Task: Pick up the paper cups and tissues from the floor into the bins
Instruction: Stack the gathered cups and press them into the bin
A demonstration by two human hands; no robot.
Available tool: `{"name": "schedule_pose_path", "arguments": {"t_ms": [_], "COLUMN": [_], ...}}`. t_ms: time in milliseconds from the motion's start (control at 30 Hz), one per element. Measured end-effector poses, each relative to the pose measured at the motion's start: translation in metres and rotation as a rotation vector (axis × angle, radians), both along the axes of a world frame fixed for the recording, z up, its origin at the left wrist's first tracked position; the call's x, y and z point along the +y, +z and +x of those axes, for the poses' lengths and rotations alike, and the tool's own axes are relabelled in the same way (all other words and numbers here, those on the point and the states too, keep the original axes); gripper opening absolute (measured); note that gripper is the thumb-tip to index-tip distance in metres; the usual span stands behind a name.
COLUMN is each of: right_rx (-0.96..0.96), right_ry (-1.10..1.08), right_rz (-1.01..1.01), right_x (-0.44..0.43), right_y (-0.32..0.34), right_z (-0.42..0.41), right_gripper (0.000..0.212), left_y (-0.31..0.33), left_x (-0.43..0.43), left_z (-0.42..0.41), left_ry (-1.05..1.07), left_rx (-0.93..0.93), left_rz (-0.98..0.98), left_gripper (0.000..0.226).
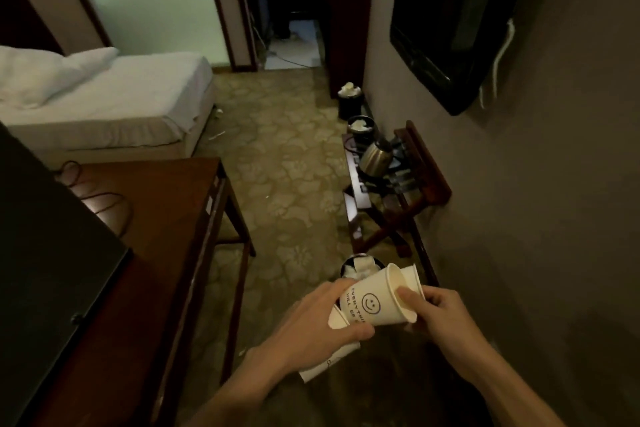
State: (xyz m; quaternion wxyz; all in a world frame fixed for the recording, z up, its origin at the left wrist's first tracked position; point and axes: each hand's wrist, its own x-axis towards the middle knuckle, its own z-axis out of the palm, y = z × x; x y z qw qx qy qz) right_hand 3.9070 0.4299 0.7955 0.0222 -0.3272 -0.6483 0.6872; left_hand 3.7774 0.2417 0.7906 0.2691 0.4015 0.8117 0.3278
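Looks down a dim room across patterned carpet (pixel 287 163). Takes in a white bed (pixel 114 104) at far left, a dark wooden desk (pixel 166 225) nearer on the left, a black wall screen (pixel 450 21) upper right. Meets a folding luggage rack (pixel 426 184) against the right wall, bearing a metal kettle (pixel 375 156). Finds three dark bins along that wall: far bin (pixel 349 107) and middle bin (pixel 367 132) beyond the rack, near bin (pixel 343 270) just ahead of the hands, each showing white tissues (pixel 362 269). Grips with the left hand (pixel 322 322) the base of a smiley cup (pixel 377 302), held sideways in the air on the near side of the near bin; clasps more paper cups (pixel 337 320) under the same palm. Pinches with the right hand (pixel 440 312) that cup's rim, thumb inside the mouth, a second cup (pixel 414 276) just behind.
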Motion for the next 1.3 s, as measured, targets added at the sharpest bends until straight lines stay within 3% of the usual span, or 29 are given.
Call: {"name": "schedule_pose_path", "arguments": {"t_ms": [300,467,600,700,833,1000,1167,1300], "right_rx": [0.057,0.065,0.094,0.126,0.198,0.081,0.037,0.067], "right_ry": [0.139,0.09,0.021,-0.035,-0.069,-0.028,0.031,0.019], "right_rz": [-0.058,-0.09,-0.017,0.061,0.163,0.321,0.486,0.478], "right_x": [0.058,0.076,0.088,0.093,0.109,0.151,0.218,0.275], "right_y": [0.011,0.007,0.011,0.015,0.017,0.001,-0.021,-0.026], "right_z": [-0.178,-0.278,-0.368,-0.43,-0.496,-0.572,-0.667,-0.75], "right_gripper": [0.039,0.047,0.048,0.045,0.059,0.042,0.042,0.046], "left_y": [-0.003,-0.015,-0.013,-0.005,0.009,0.013,0.004,0.006], "left_x": [0.051,0.083,0.113,0.126,0.141,0.182,0.242,0.292], "left_z": [-0.135,-0.239,-0.343,-0.414,-0.512,-0.617,-0.697,-0.757], "left_ry": [0.284,0.387,0.384,0.305,0.178,0.019,0.094,0.239], "left_rx": [-0.289,-0.519,-0.656,-0.657,-0.743,-0.679,-0.708,-0.644], "left_rz": [0.184,0.281,0.329,0.233,0.091,-0.024,0.0,0.061], "left_gripper": [0.035,0.047,0.045,0.055,0.061,0.065,0.052,0.051]}}
